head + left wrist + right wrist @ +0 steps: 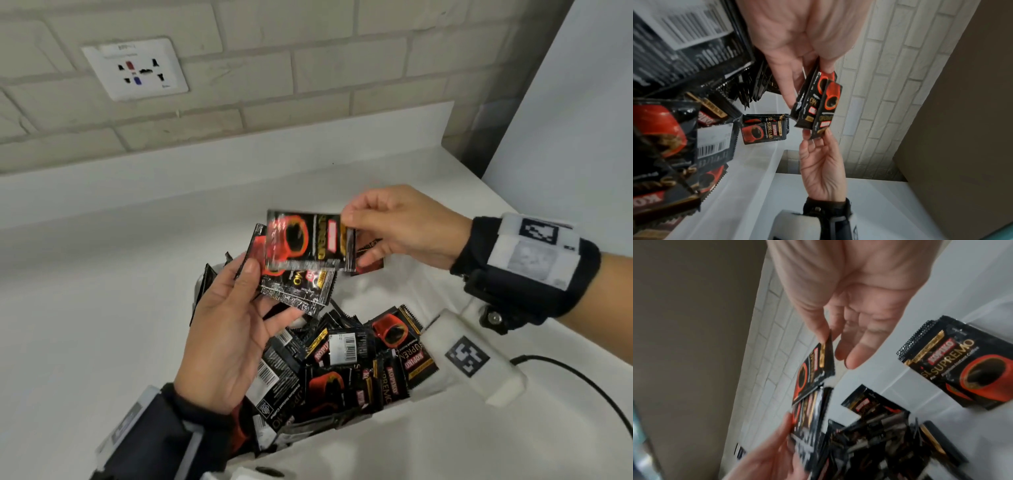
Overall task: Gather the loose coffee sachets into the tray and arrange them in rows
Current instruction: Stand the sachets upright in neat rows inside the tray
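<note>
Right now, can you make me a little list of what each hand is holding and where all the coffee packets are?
left hand: thumb presses a coffee sachet against its fingers, held above the pile
right hand: pinches another sachet by its end, overlapping the left hand's one
pile of sachets: jumbled, some face up, some showing barcodes, not in rows
tray: white, under the pile, mostly hidden
counter: white
wall socket: on the brick wall behind

Black sachets (346, 363), red cup print
</note>
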